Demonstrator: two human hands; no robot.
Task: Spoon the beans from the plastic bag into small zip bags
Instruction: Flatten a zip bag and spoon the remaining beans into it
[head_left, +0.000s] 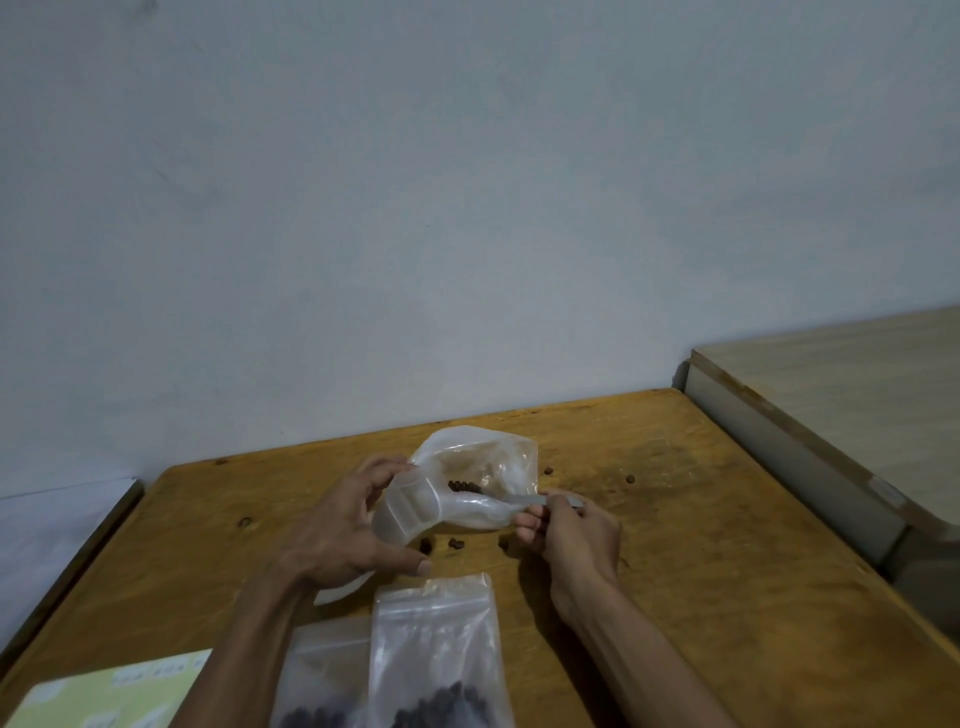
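Fingers of the left hand (347, 530) pinch the plastic bag (470, 486) open; right hand (569, 525) grips the spoon (524, 500) reaching inside that bag.

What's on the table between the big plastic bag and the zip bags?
Head view: a few loose beans lie between the plastic bag and the zip bags.

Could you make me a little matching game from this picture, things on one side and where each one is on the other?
Things:
1. spoon
2. plastic bag
3. zip bag
4. paper

Places:
A. near left corner of the table
B. held open by the left hand
C. lying near the person, beans inside
D. pinched by the right hand

Pairs: 1-D, 2-B, 3-C, 4-A
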